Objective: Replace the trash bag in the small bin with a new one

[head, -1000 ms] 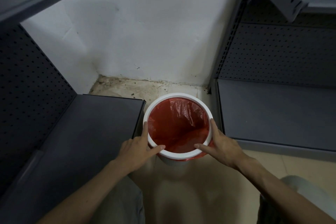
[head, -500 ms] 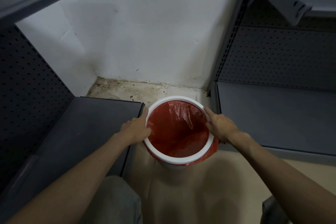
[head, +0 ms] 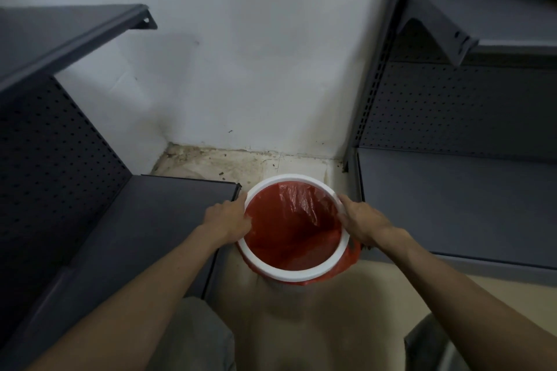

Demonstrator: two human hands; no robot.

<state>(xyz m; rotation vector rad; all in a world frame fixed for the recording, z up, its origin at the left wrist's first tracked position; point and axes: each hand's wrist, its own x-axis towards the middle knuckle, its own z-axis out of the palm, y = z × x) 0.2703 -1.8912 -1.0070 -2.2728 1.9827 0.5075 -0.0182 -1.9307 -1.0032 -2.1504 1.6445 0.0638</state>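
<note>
You hold the small bin's white ring [head: 289,275] with both hands. Your left hand [head: 226,220] grips it at 9 o'clock, fingers curled over the edge. Your right hand [head: 363,221] grips it at 3 o'clock the same way. The red trash bag [head: 289,229] sits inside, with its edge poking out under the ring. You look to be at the start: next, lift the ring straight up so the bag comes free. The bin stands on a dirty tile floor [head: 211,164], in a corner between gray metal shelves [head: 452,199] and a white wall [head: 256,69].
</note>
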